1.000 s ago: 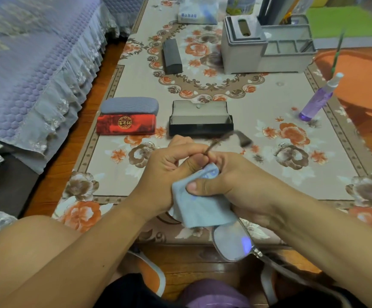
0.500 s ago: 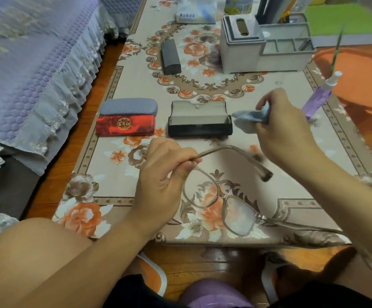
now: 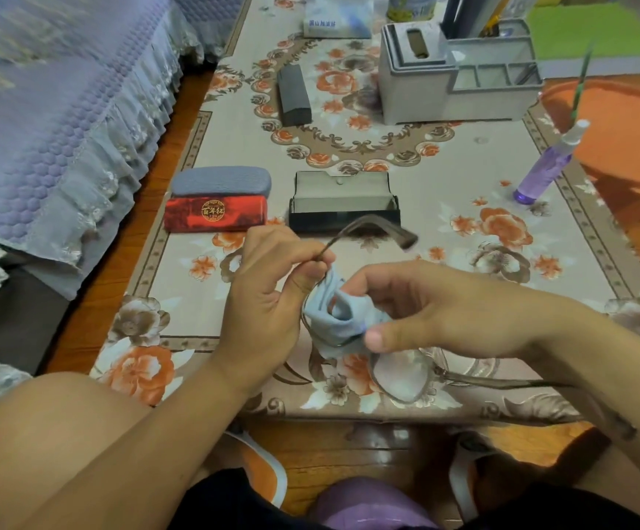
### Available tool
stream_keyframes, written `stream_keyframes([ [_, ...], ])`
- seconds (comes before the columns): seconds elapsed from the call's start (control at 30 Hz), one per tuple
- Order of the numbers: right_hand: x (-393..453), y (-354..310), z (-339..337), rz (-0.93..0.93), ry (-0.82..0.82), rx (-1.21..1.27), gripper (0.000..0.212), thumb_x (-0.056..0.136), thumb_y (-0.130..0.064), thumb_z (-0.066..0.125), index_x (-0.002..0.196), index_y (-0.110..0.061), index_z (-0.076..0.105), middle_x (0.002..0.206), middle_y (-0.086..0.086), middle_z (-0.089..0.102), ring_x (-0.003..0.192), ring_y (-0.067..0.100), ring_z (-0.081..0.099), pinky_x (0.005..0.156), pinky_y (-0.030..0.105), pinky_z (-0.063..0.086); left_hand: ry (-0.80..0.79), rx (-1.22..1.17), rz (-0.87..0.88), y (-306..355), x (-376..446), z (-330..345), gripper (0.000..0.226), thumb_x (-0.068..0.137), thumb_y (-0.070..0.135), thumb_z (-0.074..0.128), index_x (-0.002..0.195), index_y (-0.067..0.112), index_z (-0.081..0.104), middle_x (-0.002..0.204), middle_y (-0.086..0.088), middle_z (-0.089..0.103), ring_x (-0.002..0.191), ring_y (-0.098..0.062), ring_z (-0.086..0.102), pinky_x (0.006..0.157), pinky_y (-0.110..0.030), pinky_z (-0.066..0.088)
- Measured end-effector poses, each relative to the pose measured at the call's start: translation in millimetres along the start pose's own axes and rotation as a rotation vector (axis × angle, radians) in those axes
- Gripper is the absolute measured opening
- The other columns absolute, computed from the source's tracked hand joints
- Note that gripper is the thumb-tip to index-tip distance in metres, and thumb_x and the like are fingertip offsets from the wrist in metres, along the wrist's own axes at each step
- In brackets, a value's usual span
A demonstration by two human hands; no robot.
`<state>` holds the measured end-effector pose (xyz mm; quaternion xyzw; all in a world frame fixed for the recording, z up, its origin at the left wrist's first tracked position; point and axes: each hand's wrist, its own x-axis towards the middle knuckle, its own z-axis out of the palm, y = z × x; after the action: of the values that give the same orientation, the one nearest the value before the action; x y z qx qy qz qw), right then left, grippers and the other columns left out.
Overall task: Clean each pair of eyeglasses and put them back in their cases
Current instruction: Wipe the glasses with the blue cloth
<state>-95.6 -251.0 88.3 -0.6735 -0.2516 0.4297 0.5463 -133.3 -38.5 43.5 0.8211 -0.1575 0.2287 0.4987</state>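
Note:
My left hand (image 3: 268,296) pinches the thin-framed eyeglasses (image 3: 402,378) at the hinge of one temple, which sticks up toward the cases. My right hand (image 3: 437,311) pinches a light blue cloth (image 3: 339,315) wrapped over the lens nearest my left hand. The other lens hangs bare below my right thumb. An open black case (image 3: 343,206) lies just beyond my hands. A grey case (image 3: 220,180) and a red case (image 3: 215,214) lie shut to its left. A dark closed case (image 3: 292,94) sits farther back.
A purple spray bottle (image 3: 545,168) stands at the right on the floral tablecloth (image 3: 463,174). A grey desk organizer (image 3: 456,74) and a tissue pack (image 3: 339,22) sit at the far end. A bed with a quilted cover (image 3: 62,109) runs along the left.
My right hand has come back from beside the spray bottle with the cloth and now folds it over the lens. My left hand has kept its hold on the frame.

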Motion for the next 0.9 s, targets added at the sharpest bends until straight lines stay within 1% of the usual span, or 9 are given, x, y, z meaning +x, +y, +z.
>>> stream_keyframes([
  [0.17,2,4,6,-0.058,0.173,-0.051,0.037,0.084,-0.032,0.075,0.108,-0.015,0.052,0.098,0.006,0.073,0.091,0.024,0.069,0.079,0.048,0.054,0.049,-0.194,-0.153,-1,5,-3,0.013,0.101,0.024,0.055,0.100,0.027,0.067,0.096,-0.007,0.064,0.097,-0.024,0.061,0.090,-0.029,0.049],
  [0.23,2,2,7,-0.055,0.136,-0.001,0.063,0.082,-0.060,0.071,0.105,-0.004,0.056,0.100,0.022,0.068,0.091,0.036,0.065,0.079,0.055,0.049,0.043,-0.208,-0.155,-1,7,-5,0.011,0.102,0.029,0.055,0.103,0.029,0.066,0.098,-0.002,0.064,0.098,-0.024,0.061,0.090,-0.028,0.049],
  [0.3,3,2,8,-0.001,0.124,0.101,0.076,0.082,-0.070,0.062,0.102,0.003,0.060,0.094,0.022,0.060,0.089,0.030,0.054,0.082,0.049,0.040,0.025,-0.175,-0.122,0,8,-6,0.012,0.102,0.036,0.054,0.102,0.032,0.065,0.098,0.006,0.063,0.097,-0.023,0.059,0.089,-0.027,0.047],
  [0.43,7,-2,7,0.007,0.090,-0.075,0.006,0.089,-0.025,0.072,0.093,-0.021,0.074,0.092,0.025,0.069,0.082,0.026,0.058,0.079,0.044,0.044,-0.013,-0.124,-0.093,0,7,-3,0.010,0.101,0.027,0.056,0.100,0.032,0.065,0.096,0.000,0.064,0.097,-0.024,0.058,0.088,-0.030,0.047],
  [0.53,10,-3,10,0.024,0.143,-0.180,0.022,0.084,-0.003,0.078,0.088,-0.024,0.070,0.084,0.011,0.072,0.075,0.022,0.060,0.074,0.040,0.048,-0.008,-0.164,-0.205,1,6,2,0.010,0.099,0.029,0.056,0.102,0.033,0.065,0.097,-0.003,0.066,0.098,-0.020,0.062,0.089,-0.028,0.050],
  [0.6,13,-4,16,0.039,0.216,-0.237,0.029,0.079,-0.001,0.080,0.079,-0.026,0.065,0.077,0.001,0.071,0.070,0.022,0.063,0.070,0.038,0.053,-0.008,-0.186,-0.268,1,7,6,0.011,0.098,0.024,0.059,0.101,0.032,0.067,0.097,-0.001,0.067,0.098,-0.019,0.064,0.089,-0.029,0.051],
  [0.7,15,-3,28,0.039,0.304,-0.299,0.028,0.074,-0.008,0.086,0.077,-0.025,0.064,0.083,0.007,0.072,0.080,0.030,0.069,0.077,0.049,0.058,-0.015,-0.187,-0.295,0,8,7,0.016,0.096,0.017,0.059,0.098,0.031,0.067,0.095,0.004,0.068,0.095,-0.013,0.064,0.086,-0.020,0.048],
  [0.83,13,-5,29,0.033,0.341,-0.467,0.021,0.072,-0.027,0.089,0.075,-0.027,0.068,0.082,-0.004,0.070,0.079,0.013,0.065,0.075,0.037,0.055,-0.068,-0.203,-0.316,-1,5,9,0.021,0.098,0.012,0.060,0.098,0.032,0.069,0.092,0.016,0.070,0.093,-0.007,0.065,0.083,-0.017,0.049],
  [0.9,13,-5,28,0.021,0.306,-0.524,0.019,0.074,-0.030,0.088,0.074,-0.027,0.069,0.080,-0.004,0.071,0.077,0.013,0.066,0.075,0.040,0.054,-0.092,-0.249,-0.338,-3,3,9,0.021,0.099,0.009,0.059,0.099,0.028,0.069,0.090,0.017,0.071,0.091,-0.005,0.066,0.083,-0.018,0.051],
])
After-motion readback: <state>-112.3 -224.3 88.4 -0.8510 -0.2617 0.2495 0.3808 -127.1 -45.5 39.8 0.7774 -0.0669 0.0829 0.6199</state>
